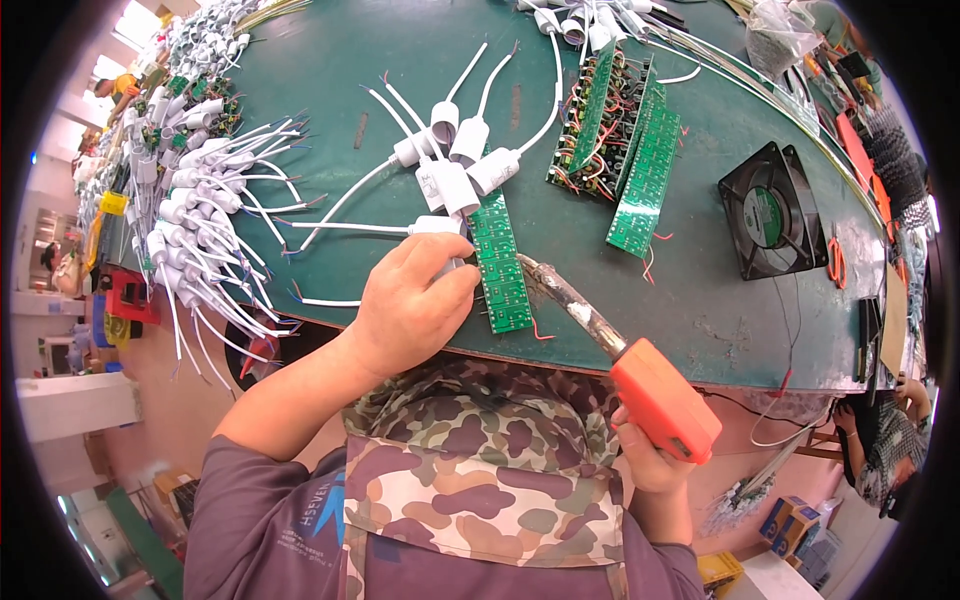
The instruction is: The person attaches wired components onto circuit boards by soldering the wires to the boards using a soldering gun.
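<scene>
My left hand (410,295) is closed in a pinch at the left edge of a green circuit board strip (503,265). What its fingertips hold is hidden. Just beyond them a cluster of white lamp sockets (458,188) with white wire leads lies against the board's far end. My right hand (652,455) grips the orange handle of a soldering iron (664,398). The iron's dark metal shaft slants up to the left, and its tip is close to the board's right edge. A red wire sticks out from the board's near end.
More circuit boards (645,170) with red wires lie farther right. A black fan (770,212) stands near orange-handled scissors (837,262). White sockets with wires (195,215) are heaped on the left, with others at the far edge. The green table's front edge (560,368) is close to my apron.
</scene>
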The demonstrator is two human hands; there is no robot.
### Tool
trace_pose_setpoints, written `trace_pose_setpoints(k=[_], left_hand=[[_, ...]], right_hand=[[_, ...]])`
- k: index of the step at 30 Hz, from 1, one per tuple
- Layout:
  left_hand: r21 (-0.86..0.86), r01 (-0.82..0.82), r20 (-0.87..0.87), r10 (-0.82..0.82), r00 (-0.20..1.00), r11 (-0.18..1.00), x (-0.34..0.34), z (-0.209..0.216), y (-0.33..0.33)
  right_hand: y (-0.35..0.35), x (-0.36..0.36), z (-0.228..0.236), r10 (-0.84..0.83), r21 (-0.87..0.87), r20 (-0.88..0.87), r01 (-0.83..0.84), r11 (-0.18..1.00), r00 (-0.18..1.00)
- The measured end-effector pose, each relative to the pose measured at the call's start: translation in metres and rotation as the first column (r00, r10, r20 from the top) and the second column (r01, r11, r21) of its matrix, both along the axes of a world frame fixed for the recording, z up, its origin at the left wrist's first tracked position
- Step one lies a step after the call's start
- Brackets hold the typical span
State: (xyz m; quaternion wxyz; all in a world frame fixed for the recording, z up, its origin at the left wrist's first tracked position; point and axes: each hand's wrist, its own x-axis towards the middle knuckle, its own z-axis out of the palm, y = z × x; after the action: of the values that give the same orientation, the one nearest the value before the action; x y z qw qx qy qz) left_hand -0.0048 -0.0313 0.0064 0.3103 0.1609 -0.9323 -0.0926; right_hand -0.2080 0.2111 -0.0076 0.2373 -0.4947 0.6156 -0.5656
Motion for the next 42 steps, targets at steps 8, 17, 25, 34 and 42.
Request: trace_pose_setpoints(k=[8,17,25,34,42], left_hand=[[-0.032,0.017,0.074,-0.015,0.997,0.999,0.002,0.004,0.0],[-0.139,-0.002,0.283,0.041,0.958,0.99,0.013,0.031,-0.002],[-0.259,0.209,0.406,-0.09,0.909,0.943,-0.003,0.058,-0.026],[-0.044,0.141,0.215,-0.128,0.968,0.989,0.002,0.035,-0.055],[0.059,-0.096,0.506,0.053,0.861,0.994,0.033,0.038,-0.059]], right_hand=[[0.002,0.004,0.001,-0.095,0.003,0.135,0.096,0.995,0.986],[0.008,-0.003,-0.001,-0.119,-0.043,0.211,0.131,0.99,0.97],[0.012,-0.008,0.001,-0.144,-0.073,0.271,0.17,0.983,0.952],[0.021,-0.018,-0.01,-0.081,-0.089,0.211,0.101,0.991,0.974],[0.011,-0.022,-0.016,-0.051,-0.137,0.133,0.07,0.988,0.99]])
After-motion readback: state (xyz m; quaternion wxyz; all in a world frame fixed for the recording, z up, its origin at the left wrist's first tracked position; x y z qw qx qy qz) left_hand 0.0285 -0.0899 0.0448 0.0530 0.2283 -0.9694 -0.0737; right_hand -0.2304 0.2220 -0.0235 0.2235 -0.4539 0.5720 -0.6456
